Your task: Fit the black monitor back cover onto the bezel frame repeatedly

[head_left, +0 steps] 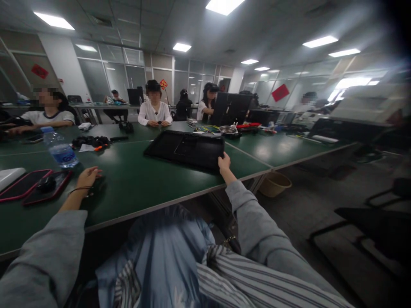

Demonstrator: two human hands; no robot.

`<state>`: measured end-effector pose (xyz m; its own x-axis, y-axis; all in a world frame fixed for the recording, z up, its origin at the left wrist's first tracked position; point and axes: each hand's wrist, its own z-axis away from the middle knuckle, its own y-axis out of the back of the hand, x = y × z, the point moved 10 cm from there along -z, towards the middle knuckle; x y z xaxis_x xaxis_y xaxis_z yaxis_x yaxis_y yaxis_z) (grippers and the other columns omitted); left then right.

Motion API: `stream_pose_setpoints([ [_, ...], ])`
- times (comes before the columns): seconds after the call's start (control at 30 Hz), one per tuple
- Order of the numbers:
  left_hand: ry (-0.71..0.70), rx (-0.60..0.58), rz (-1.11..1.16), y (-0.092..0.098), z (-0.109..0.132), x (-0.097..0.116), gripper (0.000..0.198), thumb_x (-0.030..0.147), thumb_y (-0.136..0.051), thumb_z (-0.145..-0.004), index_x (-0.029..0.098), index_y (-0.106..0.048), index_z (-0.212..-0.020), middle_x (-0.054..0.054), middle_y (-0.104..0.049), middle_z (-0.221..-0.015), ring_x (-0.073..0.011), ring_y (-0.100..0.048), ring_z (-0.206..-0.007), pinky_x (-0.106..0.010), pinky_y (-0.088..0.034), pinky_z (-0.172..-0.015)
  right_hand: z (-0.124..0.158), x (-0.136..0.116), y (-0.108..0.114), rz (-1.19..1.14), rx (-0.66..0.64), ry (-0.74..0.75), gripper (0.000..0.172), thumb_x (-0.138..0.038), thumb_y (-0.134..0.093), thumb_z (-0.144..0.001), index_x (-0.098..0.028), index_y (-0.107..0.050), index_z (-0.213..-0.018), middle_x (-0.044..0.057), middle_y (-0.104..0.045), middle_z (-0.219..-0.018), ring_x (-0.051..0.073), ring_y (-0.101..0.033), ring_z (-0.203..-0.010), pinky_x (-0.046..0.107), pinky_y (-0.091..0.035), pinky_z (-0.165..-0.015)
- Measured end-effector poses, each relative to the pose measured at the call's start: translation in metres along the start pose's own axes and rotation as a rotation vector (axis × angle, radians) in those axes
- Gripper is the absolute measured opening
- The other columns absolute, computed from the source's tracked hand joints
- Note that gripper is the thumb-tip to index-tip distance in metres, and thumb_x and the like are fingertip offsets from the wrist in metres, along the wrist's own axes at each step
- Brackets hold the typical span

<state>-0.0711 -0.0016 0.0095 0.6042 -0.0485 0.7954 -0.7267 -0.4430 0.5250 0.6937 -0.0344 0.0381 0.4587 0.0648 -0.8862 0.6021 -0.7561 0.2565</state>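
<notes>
My right hand (pixel 224 163) grips the near right corner of a black rectangular panel (pixel 195 149), thumb on top. The panel has a raised rim and a recessed rectangle in the middle, and it lies on the green table (pixel 135 184), perhaps slightly tilted. My left hand (pixel 87 179) hovers at or just above the tabletop to the left, fingers loosely stretched and holding nothing. Close behind it stands a clear water bottle (pixel 61 147) with a blue cap. Two phones with red edges, one a dark phone (pixel 24 185), lie left of that hand.
A black mouse-like object (pixel 46 183) rests on the nearer phone. Black straps and cables (pixel 91 142) lie beyond the bottle. A metal bowl (pixel 227 129) and a black monitor (pixel 231 109) stand at the back. Several people sit around; a beige bin (pixel 275 185) is under the table.
</notes>
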Motion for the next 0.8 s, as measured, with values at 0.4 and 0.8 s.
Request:
stream_pose_setpoints([
  [0.4, 0.113, 0.056, 0.284, 0.006, 0.002, -0.017, 0.021, 0.028, -0.056, -0.083, 0.018, -0.062, -0.1, -0.009, -0.076, -0.095, -0.0164, -0.071, -0.077, -0.033, -0.059, -0.077, 0.001, 0.02, 0.039, 0.193, 0.297, -0.35, 0.069, -0.012, -0.034, -0.094, -0.003, -0.023, -0.161, 0.029, -0.052, -0.149, 0.031, -0.05, -0.143, 0.044, -0.038, -0.117],
  [0.8, 0.119, 0.072, 0.327, 0.005, 0.002, -0.019, 0.021, 0.028, -0.058, -0.082, 0.018, -0.063, -0.1, -0.008, -0.076, -0.095, -0.015, -0.069, -0.074, -0.03, -0.057, -0.073, 0.01, 0.005, 0.048, 0.362, 0.325, -0.336, 0.069, -0.004, -0.033, -0.087, -0.005, -0.032, -0.157, 0.03, -0.034, -0.154, 0.035, -0.032, -0.149, 0.051, -0.037, -0.115],
])
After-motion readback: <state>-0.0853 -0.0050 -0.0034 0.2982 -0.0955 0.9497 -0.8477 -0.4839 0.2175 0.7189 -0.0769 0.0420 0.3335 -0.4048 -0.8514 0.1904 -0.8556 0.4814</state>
